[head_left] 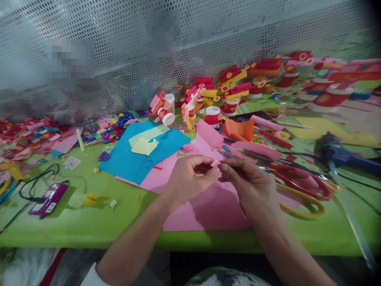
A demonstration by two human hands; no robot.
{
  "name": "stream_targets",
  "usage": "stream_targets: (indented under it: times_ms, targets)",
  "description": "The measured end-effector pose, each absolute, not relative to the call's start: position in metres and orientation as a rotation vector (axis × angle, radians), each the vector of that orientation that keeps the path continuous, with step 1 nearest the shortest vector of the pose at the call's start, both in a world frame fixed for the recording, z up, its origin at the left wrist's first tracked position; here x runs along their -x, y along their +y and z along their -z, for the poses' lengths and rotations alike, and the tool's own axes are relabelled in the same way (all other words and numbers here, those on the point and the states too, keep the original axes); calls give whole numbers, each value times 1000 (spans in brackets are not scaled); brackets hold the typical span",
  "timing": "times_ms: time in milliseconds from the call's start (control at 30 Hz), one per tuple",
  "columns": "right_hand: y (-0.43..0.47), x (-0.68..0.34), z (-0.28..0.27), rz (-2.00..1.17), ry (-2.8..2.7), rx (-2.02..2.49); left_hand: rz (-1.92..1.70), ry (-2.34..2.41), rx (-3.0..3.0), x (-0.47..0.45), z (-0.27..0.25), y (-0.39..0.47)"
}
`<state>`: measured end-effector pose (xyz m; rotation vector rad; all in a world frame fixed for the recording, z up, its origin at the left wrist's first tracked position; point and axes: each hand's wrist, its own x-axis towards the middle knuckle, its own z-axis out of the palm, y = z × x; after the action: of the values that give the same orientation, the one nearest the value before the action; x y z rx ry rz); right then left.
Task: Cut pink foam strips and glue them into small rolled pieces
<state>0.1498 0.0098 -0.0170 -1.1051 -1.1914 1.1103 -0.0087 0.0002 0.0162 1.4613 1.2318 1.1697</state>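
Note:
Between the fingertips of both hands is a small pink paper piece (214, 163). My left hand (190, 174) pinches it from the left, with the thumb and index finger meeting at its edge. From the other side my right hand (253, 182) grips it, thumb on the near side. Both hands hover over a large pink paper sheet (190, 214). Beside it lies blue paper (119, 159) with a cut pale yellow piece (145, 146) on top. Scissors with red and yellow handles (300, 212) rest just right of my right hand.
A blue glue gun (345, 153) lies at the right, a clear glue stick (351, 214) near it. Red and yellow paper-cup models (232, 105) line the back by a perforated metal panel (119, 47). A purple power strip (49, 200) and its cable occupy the left.

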Motion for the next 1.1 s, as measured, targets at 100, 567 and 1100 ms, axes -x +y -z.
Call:
stream_targets:
  times_ms: [100, 567, 1100]
  targets:
    - [11, -149, 20, -1181, -1105, 1045, -1198, 1199, -1343, 8, -17, 2]
    - [15, -149, 14, -1561, -933, 996, -1104, 1136, -1223, 20, -18, 10]
    - [15, -148, 17, -1642, -913, 968, -1060, 1114, -1233, 26, -11, 13]
